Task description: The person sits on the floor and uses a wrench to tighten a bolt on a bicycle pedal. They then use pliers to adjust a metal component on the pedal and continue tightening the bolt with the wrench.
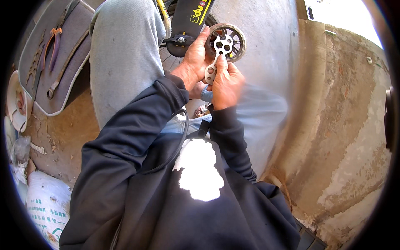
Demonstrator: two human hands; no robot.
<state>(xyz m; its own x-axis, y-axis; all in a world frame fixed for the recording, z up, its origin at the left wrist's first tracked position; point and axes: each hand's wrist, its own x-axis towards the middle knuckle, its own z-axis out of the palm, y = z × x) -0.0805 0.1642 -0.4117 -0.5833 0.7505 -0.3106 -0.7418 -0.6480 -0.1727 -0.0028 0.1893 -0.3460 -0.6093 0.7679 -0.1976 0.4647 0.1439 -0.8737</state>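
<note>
My right hand (227,85) grips a flat silver multi-hole spanner (211,71), its thumb pressed on the narrow middle. The spanner's upper end, pierced with hexagonal holes, lies in front of a small spoked wheel (238,46) with a pale tyre. On the wheel's left side is my left hand (196,58), closed against it with the thumb along the rim; its other fingers are mostly hidden. Just left of that thumb, a bolt with a nut (181,40) sits on a black bracket. Above it runs a black guard panel (193,16) with yellow lettering.
At the left, a grey padded board (75,39) carries orange-and-purple pliers (53,48), a long ring spanner (66,71) and other metal tools. A white sack (48,200) lies at lower left. A worn wall (341,104) rises on the right. My jeans-clad legs flank the work.
</note>
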